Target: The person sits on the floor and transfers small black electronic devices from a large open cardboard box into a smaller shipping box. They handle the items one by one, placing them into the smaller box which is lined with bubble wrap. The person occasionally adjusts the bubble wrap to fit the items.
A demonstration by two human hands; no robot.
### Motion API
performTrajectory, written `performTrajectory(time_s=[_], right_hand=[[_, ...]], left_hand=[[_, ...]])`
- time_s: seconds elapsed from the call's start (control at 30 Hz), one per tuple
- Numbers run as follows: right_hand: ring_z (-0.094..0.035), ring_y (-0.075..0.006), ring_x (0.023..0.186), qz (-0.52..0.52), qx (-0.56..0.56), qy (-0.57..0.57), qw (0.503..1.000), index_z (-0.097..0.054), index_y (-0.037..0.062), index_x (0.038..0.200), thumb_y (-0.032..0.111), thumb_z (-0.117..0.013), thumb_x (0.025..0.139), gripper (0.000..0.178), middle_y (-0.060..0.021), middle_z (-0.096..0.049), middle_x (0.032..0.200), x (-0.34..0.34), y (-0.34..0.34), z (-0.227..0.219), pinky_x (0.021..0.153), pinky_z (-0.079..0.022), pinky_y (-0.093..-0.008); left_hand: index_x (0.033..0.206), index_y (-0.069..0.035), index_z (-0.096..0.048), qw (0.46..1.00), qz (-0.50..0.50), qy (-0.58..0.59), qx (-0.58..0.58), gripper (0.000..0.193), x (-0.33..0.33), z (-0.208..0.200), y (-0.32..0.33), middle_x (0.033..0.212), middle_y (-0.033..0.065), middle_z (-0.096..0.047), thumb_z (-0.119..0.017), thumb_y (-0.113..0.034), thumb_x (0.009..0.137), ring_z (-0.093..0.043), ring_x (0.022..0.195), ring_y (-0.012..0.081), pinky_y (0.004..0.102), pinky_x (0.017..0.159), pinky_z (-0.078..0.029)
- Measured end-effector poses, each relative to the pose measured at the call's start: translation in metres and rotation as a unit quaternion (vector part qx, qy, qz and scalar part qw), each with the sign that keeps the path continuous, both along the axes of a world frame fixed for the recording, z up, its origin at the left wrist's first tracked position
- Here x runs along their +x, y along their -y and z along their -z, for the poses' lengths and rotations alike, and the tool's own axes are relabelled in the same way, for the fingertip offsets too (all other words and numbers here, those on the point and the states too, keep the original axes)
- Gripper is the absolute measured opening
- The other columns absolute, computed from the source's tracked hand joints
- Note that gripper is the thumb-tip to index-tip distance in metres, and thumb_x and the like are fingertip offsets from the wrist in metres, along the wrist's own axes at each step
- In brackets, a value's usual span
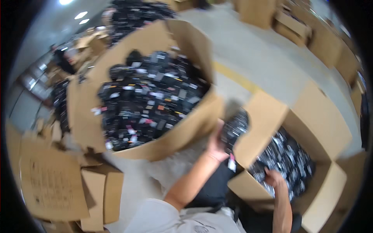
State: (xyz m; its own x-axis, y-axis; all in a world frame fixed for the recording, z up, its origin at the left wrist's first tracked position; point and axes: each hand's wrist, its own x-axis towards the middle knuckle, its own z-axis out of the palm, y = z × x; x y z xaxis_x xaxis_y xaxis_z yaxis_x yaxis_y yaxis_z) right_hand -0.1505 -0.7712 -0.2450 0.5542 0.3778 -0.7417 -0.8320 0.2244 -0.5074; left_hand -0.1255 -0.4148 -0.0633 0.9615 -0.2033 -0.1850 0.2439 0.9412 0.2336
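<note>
My left hand (217, 145) is closed on a black plastic-wrapped item (235, 130), held upright beside the open flap of a cardboard box. A white and pink tag (232, 162) hangs below that hand. My right hand (274, 178) reaches into the cardboard box (303, 136), its fingers bent against a dark item (258, 171) at the box's near left. Many shiny black packages in clear plastic (289, 163) fill the box. Motion blur hides the exact kind of these items and whether the right fingers grip one.
A large cardboard bin (182, 136) on the left is heaped with black tagged items (155, 93). Folded cartons (54, 182) stand at the lower left. More boxes (256, 13) line the far right, and a yellow stripe (235, 76) crosses the grey floor.
</note>
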Motion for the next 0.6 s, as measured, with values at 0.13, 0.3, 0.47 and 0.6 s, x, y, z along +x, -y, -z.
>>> performTrajectory(time_s=[0.13, 0.3, 0.47, 0.6], right_hand=[[-0.062, -0.0336, 0.112, 0.014, -0.013, -0.045, 0.999, -0.051, -0.0072, 0.131, 0.009, -0.054, 0.1, 0.035, -0.0189, -0.062, 0.128, 0.002, 0.014, 0.044, 0.099, -0.051, -0.0514], [-0.069, -0.0301, 0.084, -0.046, -0.215, 0.055, 0.974, -0.061, -0.0085, 0.105, 0.007, -0.067, 0.092, 0.021, -0.016, -0.067, 0.094, -0.003, 0.007, 0.044, 0.065, -0.062, -0.0487], [-0.068, -0.0235, 0.073, -0.206, -0.599, 0.315, 0.706, -0.064, -0.0061, 0.096, 0.013, -0.076, 0.085, 0.025, -0.0115, -0.069, 0.082, -0.004, 0.006, 0.027, 0.067, -0.056, -0.0374], [-0.065, -0.0201, 0.084, -0.031, -0.397, 0.433, 0.809, -0.064, -0.008, 0.107, 0.021, -0.07, 0.091, 0.034, -0.012, -0.071, 0.093, -0.004, -0.035, -0.045, 0.076, -0.052, -0.0325]], left_hand=[[0.122, -0.009, -0.063, 0.999, -0.025, 0.012, -0.022, 0.051, -0.006, -0.011, -0.011, 0.104, 0.0103, -0.072, -0.056, -0.053, 0.098, -0.071, 0.082, 0.0196, 0.0313, 0.066, -0.059], [0.129, -0.009, -0.06, 0.995, -0.015, 0.098, -0.006, 0.051, -0.009, 0.008, -0.013, 0.117, 0.0097, -0.07, -0.054, -0.051, 0.1, -0.069, 0.1, 0.0205, 0.0359, 0.088, -0.057], [0.136, -0.009, -0.056, 0.993, -0.02, 0.103, 0.049, 0.056, -0.002, 0.022, -0.003, 0.132, 0.0086, -0.063, -0.054, -0.051, 0.1, -0.06, 0.121, 0.0219, 0.043, 0.106, -0.047], [0.133, -0.005, -0.056, 0.982, -0.024, 0.156, 0.108, 0.05, -0.007, 0.016, -0.003, 0.131, 0.0079, -0.063, -0.06, -0.042, 0.099, -0.061, 0.119, 0.0207, 0.0423, 0.104, -0.049]])
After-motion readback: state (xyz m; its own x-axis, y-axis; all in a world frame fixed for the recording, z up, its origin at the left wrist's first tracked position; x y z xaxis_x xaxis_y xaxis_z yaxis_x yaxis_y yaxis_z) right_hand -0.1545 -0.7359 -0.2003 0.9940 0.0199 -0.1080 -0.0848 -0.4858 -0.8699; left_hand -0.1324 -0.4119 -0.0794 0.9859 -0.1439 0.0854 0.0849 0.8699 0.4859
